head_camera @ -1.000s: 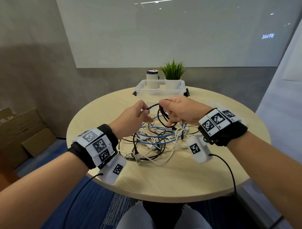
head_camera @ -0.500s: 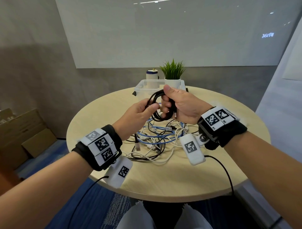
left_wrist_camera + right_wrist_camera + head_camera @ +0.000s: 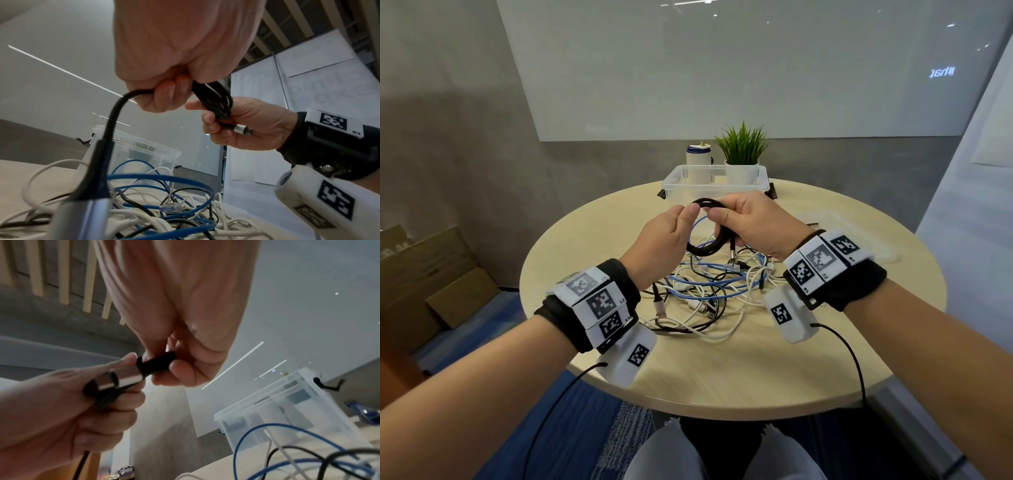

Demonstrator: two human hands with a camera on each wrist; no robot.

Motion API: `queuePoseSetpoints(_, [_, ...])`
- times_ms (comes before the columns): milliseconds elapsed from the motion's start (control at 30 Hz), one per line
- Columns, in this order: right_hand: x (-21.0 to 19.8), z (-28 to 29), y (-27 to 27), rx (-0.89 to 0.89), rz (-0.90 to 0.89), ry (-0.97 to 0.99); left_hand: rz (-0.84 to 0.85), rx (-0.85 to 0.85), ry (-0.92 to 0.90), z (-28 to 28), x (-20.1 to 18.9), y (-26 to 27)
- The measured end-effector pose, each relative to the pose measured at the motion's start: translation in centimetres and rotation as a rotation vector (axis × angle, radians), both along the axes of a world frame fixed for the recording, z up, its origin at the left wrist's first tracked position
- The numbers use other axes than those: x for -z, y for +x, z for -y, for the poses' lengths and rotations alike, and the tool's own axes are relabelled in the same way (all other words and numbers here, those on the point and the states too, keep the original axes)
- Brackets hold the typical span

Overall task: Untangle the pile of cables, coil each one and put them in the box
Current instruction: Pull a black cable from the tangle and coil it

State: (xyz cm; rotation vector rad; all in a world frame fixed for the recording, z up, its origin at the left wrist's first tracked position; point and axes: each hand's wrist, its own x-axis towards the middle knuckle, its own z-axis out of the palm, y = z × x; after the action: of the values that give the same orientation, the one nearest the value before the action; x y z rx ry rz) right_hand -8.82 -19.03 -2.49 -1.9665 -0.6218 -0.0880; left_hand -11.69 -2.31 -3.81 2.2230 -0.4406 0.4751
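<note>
A coiled black cable [image 3: 707, 202] is held up above the pile, just in front of the clear plastic box [image 3: 714, 168]. My left hand [image 3: 688, 219] pinches the coil's left side, and in the left wrist view one end with a silver-tipped plug [image 3: 90, 211] hangs from the left hand [image 3: 168, 95]. My right hand [image 3: 722, 226] grips the coil's right side, its fingers curled round the strands [image 3: 218, 100] and a second silver plug [image 3: 127, 378]. The tangled pile [image 3: 698, 298] of white, blue and black cables lies on the round table [image 3: 756, 370] under both hands.
Behind the box stand a white and blue can [image 3: 699, 161] and a potted plant [image 3: 743, 147]. A translucent lid [image 3: 859, 240] lies at the table's right. Cardboard boxes [image 3: 431, 274] sit on the floor at the left.
The black cable has come up off the pile and been gathered into a coil. Both hands rose with it, and the left hand now pinches the coil's left side.
</note>
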Motion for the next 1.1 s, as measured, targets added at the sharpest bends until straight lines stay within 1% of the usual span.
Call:
queuePoseSetpoints(33, [-0.1, 0.0, 0.0, 0.032, 0.029, -0.041, -0.008, 0.014, -0.017, 0.0, 0.1, 0.1])
queuePoseSetpoints(100, [-0.4, 0.1, 0.1, 0.077, 0.058, -0.072, -0.064, 0.067, -0.129, -0.3, 0.4, 0.3])
queuePoseSetpoints(167, [-0.6, 0.4, 0.2, 0.092, 0.053, -0.035, -0.114, 0.096, -0.230, -0.7, 0.6, 0.6])
queuePoseSetpoints(200, [-0.6, 0.6, 0.3, 0.108, 0.047, -0.010, -0.118, 0.094, -0.232, -0.9, 0.6, 0.7])
queuePoseSetpoints(367, [-0.9, 1.0, 1.0, 0.193, 0.029, 0.122, -0.127, 0.056, -0.062, -1.3, 0.7, 0.6])
queuePoseSetpoints(433, [-1.2, 1.0, 1.0, 0.199, 0.033, 0.168, -0.119, 0.032, 0.021, -1.6, 0.8, 0.7])
queuePoseSetpoints(500, [-1.4, 0.9, 1.0, 0.195, 0.031, 0.210, -0.115, -0.025, 0.153, -1.8, 0.8, 0.8])
queuePoseSetpoints(567, [-1.5, 0.9, 0.8, 0.173, 0.014, 0.260, -0.145, -0.061, 0.199, -2.1, 0.8, 0.8])
queuePoseSetpoints(600, [-1.5, 0.8, 0.8, 0.153, -0.003, 0.290, -0.167, -0.067, 0.174, -2.3, 0.8, 0.9])
queuePoseSetpoints(667, [-1.5, 0.7, 0.6, 0.107, -0.045, 0.345, -0.228, -0.066, 0.054, -2.5, 0.9, 1.0])
queuePoseSetpoints(733, [-1.4, 0.7, 0.5, 0.068, -0.090, 0.362, -0.287, -0.046, -0.144, -2.5, 0.9, 1.1])
queuePoseSetpoints(800, [-1.2, 0.7, 0.6, 0.025, -0.130, 0.321, -0.328, 0.004, -0.394, -2.2, 0.7, 1.0])
queuePoseSetpoints(867, [-0.7, 0.7, 0.5, -0.013, -0.156, 0.268, -0.332, 0.049, -0.606, -2.0, 0.3, 0.9])
queuePoseSetpoints(900, [-0.5, 0.6, 0.5, -0.023, -0.167, 0.249, -0.327, 0.063, -0.684, -1.9, 0.1, 0.8])
queuePoseSetpoints(967, [-0.1, 0.3, 0.4, -0.031, -0.189, 0.221, -0.323, 0.095, -0.770, -1.7, -0.2, 0.7])
queuePoseSetpoints(1100, [0.3, -0.2, 0.4, -0.059, -0.209, 0.174, -0.393, 0.189, -0.737, -1.2, -0.3, 0.2])
